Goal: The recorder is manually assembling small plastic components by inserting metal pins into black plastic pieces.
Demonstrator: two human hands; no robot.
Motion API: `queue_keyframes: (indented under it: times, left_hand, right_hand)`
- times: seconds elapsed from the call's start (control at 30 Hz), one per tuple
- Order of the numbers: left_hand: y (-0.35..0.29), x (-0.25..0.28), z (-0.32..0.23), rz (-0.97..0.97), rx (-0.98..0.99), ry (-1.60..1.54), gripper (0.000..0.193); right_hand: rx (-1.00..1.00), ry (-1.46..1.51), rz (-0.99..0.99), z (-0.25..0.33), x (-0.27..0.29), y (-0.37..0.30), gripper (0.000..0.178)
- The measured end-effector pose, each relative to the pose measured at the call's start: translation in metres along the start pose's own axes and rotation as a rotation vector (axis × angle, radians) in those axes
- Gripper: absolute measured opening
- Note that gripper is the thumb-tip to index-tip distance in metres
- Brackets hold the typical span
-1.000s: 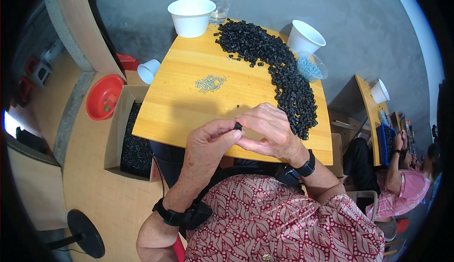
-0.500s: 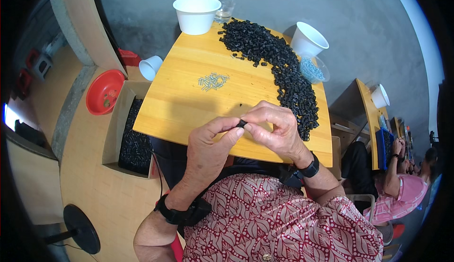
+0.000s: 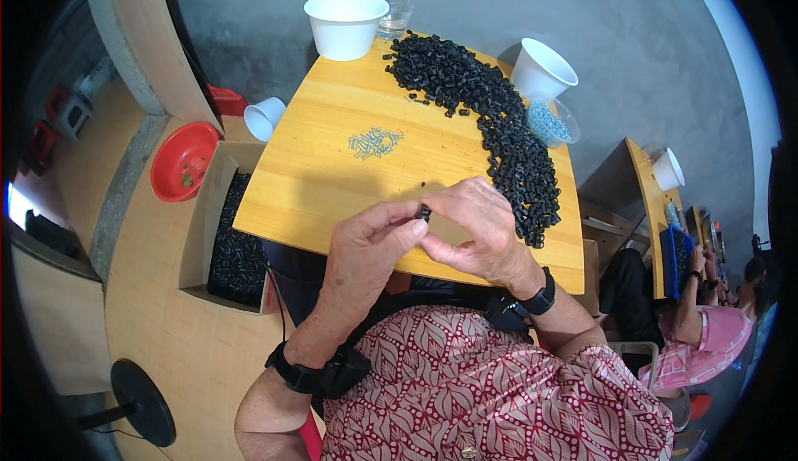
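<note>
Over the front of the wooden table (image 3: 316,203), my left hand (image 3: 366,245) pinches a small black plastic part (image 3: 425,212) between thumb and forefinger. My right hand (image 3: 482,228) meets it from the other side, its forefinger at the part's upper end and its thumb lower, near my left thumb tip. The fingers partly cover the part. Beyond my hands is a small scatter of silvery screws (image 3: 376,142). A long heap of similar black plastic parts (image 3: 465,78) curves from the far edge down the table's right side.
A white bowl (image 3: 345,29) and a clear cup (image 3: 396,19) stand at the far left corner. At the right edge are a white tub (image 3: 544,69) and a clear tub of screws (image 3: 550,122). A carton (image 3: 193,249) holds black parts, left. A person (image 3: 698,328) works at far right.
The black part has turned more upright between my fingers. My right thumb has slid down off it, while my left hand keeps its pinch.
</note>
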State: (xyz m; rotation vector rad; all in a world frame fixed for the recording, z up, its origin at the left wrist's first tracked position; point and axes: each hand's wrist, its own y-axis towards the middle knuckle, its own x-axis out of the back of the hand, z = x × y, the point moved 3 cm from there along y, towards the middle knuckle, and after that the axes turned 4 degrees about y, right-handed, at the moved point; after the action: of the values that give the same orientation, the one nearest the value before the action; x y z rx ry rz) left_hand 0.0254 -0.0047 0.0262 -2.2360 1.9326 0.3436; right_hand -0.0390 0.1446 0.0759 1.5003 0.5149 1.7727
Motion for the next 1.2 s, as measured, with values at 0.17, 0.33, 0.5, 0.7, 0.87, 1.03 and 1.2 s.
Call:
queue_keyframes:
  times: [0.17,0.33,0.5,0.7,0.87,1.03,1.2]
  left_hand:
    - [0.0,0.002,0.006,0.048,0.049,0.017,0.022]
    - [0.0,0.002,0.007,-0.004,-0.107,0.194,0.022]
    - [0.0,0.0,0.012,-0.028,-0.093,0.211,0.021]
    - [-0.001,-0.002,0.013,-0.01,-0.068,0.18,0.019]
    - [0.001,-0.003,0.011,0.007,-0.022,0.144,0.018]
    - [-0.004,-0.006,0.0,-0.048,0.011,0.162,0.02]
    - [-0.003,-0.005,0.001,-0.069,-0.13,0.145,0.02]
  right_hand:
    - [-0.007,0.007,-0.006,-0.001,0.0,0.001,0.036]
    - [0.043,-0.081,0.029,0.001,0.0,-0.001,0.035]
    - [0.083,-0.133,-0.029,0.004,-0.003,-0.002,0.03]
    - [0.072,-0.106,-0.023,0.001,-0.004,-0.005,0.025]
    - [-0.018,-0.011,0.098,-0.001,0.003,0.003,0.019]
    - [-0.068,0.129,0.213,-0.006,0.018,0.007,0.017]
    - [-0.213,0.299,0.191,-0.001,0.02,0.009,0.02]
